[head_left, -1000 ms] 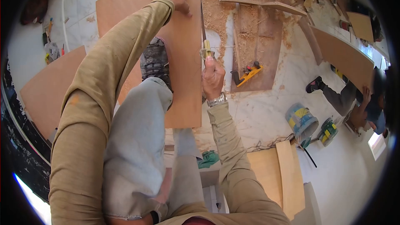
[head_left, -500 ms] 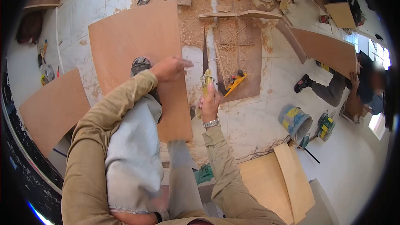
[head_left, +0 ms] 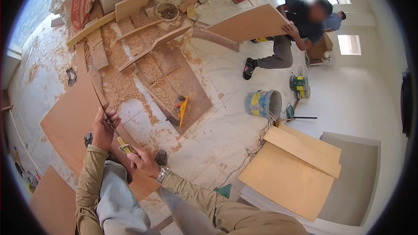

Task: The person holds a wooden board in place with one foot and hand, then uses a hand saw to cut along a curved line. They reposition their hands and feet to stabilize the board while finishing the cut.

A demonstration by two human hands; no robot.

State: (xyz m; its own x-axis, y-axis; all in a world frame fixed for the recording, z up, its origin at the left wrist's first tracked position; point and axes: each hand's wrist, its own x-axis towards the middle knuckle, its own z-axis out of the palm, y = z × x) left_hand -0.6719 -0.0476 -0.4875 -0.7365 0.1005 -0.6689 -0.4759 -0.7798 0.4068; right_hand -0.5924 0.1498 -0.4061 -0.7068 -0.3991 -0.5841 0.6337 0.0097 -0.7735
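A handsaw [head_left: 124, 145] with a yellow handle and a long, dark, tapering blade points toward the upper left. My right hand [head_left: 143, 162], a metal watch at its wrist, is closed on the handle. Around the blade, a little above the handle, are the curled fingers of my left hand [head_left: 104, 128]. Below the saw a large reddish-brown plywood sheet [head_left: 69, 122] lies across the floor and under my legs; my arms and legs hide part of it.
Wood strips [head_left: 150, 52] and shavings cover a brown board ahead, with an orange-yellow tool [head_left: 183, 111] on it. A blue bucket [head_left: 261, 104] and light plywood sheets [head_left: 291, 169] are at the right. Beyond, a co-worker [head_left: 305, 26] holds a board [head_left: 248, 24]; another person is behind.
The view has swung to the right. My left hand, earlier apart from the saw with fingers extended, now closes around its blade. My right hand still holds the handle.
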